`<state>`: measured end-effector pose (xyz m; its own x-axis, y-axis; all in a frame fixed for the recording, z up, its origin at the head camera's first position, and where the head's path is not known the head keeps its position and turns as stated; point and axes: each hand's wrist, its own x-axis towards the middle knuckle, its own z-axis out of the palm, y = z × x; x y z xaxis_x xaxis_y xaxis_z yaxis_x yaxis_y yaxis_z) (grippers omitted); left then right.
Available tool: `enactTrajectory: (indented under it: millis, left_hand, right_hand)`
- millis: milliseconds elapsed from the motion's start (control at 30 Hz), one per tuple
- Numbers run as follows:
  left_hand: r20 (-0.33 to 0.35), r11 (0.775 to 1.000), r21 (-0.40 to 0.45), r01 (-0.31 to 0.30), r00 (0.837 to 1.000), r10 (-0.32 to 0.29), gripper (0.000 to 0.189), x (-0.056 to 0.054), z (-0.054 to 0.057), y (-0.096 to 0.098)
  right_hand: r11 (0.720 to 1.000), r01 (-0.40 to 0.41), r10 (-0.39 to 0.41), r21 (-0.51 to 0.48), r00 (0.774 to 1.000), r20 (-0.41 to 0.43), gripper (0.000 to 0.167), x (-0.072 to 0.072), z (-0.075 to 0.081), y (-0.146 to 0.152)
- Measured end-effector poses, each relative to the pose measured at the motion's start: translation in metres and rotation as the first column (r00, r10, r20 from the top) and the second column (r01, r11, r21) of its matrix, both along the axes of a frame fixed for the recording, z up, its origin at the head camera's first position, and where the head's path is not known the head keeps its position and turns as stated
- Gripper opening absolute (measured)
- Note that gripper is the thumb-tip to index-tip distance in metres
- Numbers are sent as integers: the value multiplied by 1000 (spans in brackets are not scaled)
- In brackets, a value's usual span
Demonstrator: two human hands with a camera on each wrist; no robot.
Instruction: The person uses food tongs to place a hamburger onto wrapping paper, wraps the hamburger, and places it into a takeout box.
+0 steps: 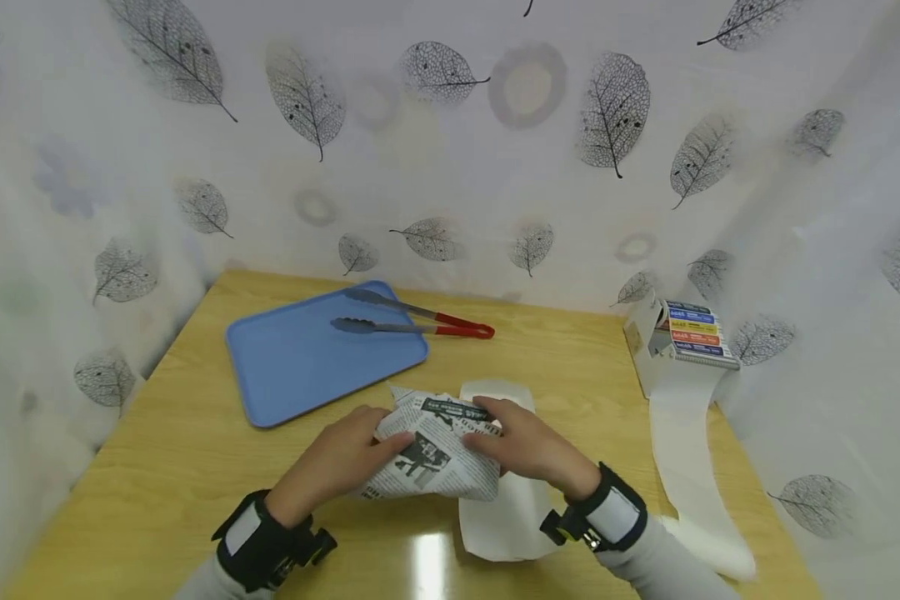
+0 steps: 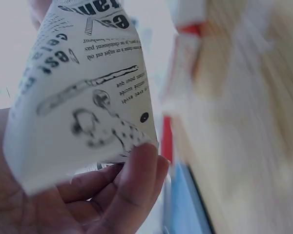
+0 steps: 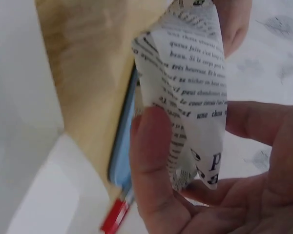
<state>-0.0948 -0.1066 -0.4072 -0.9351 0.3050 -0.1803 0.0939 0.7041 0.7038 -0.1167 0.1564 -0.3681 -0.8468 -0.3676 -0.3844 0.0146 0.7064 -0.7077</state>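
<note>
Head view: at the frame's lower centre, the left hand (image 1: 341, 454) and right hand (image 1: 527, 442) pinch opposite ends of a paper packet (image 1: 450, 467); light, level pressure should keep its folds neat.

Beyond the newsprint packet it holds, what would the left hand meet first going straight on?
The left hand would probably reach the tongs' red handles, though it may pass above them; depth is unclear.

Wood-grain table (image 1: 577, 367). On it: blue tray (image 1: 307, 358) back left, tongs (image 1: 461, 327) across tray's right edge, white paper sheet (image 1: 504, 525) near centre, box (image 1: 645, 346) back right, long paper strip (image 1: 686, 450) running nearward from box.
</note>
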Motion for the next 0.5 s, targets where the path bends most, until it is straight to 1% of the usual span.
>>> enactTrajectory:
  millis: [67,133,200,267,333,367,500]
  left_hand:
    - [-14,997,35,66,998,-65,52,1,6,15]
    - [-9,989,66,132,991,-132,49,3,10,30]
    - [9,973,114,199,980,-201,44,5,12,43]
    - [21,956,150,252,966,-258,41,9,12,54]
    - [37,941,178,286,954,-297,39,13,10,62]
    - [45,936,190,297,950,-310,37,16,9,66]
    - [82,921,219,322,935,-346,33,24,-5,79]
  right_hand:
    - [1000,12,-12,4,1000,12,67,5,8,19]
    - [1000,17,-17,20,1000,19,67,12,14,36]
    - [998,8,-8,63,1000,-4,67,18,18,52]
    - [996,-7,10,94,1000,-26,67,24,20,65]
    - [993,-24,29,115,999,-44,68,29,19,75]
    - [993,-29,34,111,999,-40,68,31,17,80]
    - [995,-39,39,87,999,1,70,40,6,94]
